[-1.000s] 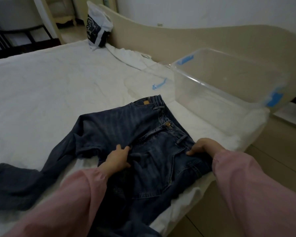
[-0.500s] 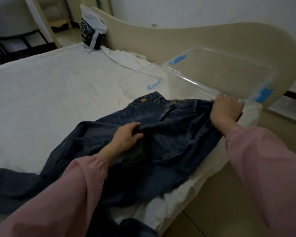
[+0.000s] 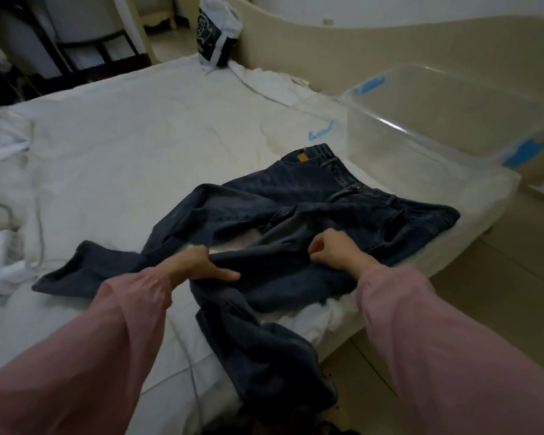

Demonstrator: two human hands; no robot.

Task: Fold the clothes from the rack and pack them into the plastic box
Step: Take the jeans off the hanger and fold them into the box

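Dark blue jeans [image 3: 299,211] lie spread on the white bed [image 3: 123,158], waistband toward the far right, one leg running left and the other hanging over the near edge. My left hand [image 3: 201,265] grips the near leg's fabric, thumb on top. My right hand [image 3: 336,251] pinches the same leg a little to the right, fingers curled. A clear plastic box [image 3: 446,120] with blue clips stands tilted at the bed's far right corner, apart from the jeans, with nothing visible inside.
A beige headboard [image 3: 343,54] runs behind the box. A black-and-white bag [image 3: 217,36] leans at its far end. A white garment [image 3: 277,86] lies by the headboard. White cloth [image 3: 7,262] and a cable sit at the left. The floor [image 3: 500,293] lies to the right.
My right hand has let go of the waistband by the box and come back to the near leg. My left hand has shifted onto that leg. The jeans now lie flatter, legs apart.
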